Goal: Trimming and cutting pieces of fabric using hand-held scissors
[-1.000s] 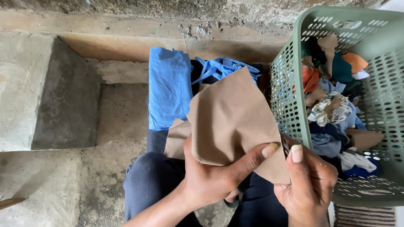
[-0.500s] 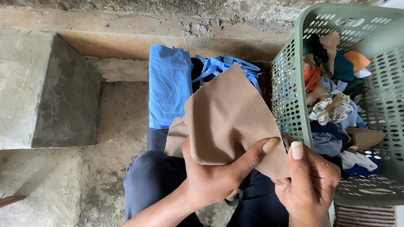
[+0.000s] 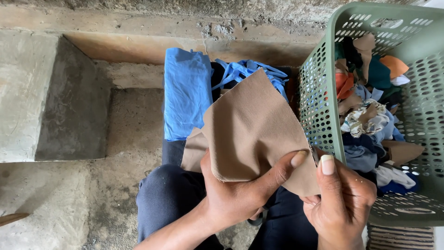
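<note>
Both hands hold a tan piece of cloth [image 3: 252,125] over my lap. My left hand [image 3: 233,192] grips its lower edge, thumb lying across the front. My right hand [image 3: 342,199] pinches the lower right corner, thumb up. A second tan piece [image 3: 193,150] shows behind the first at the left. Beyond them a folded blue cloth [image 3: 185,92] and a crumpled blue cloth [image 3: 249,71] lie on something dark.
A green perforated plastic basket [image 3: 319,102] stands at the right, filled with several mixed cloth scraps [image 3: 370,115]. My knees in dark blue trousers [image 3: 171,194] are below. A concrete block [image 3: 41,97] stands at the left on a rough concrete floor [image 3: 120,153].
The tan cloth and both hands have barely shifted; the view has moved slightly. The grip is unchanged.
</note>
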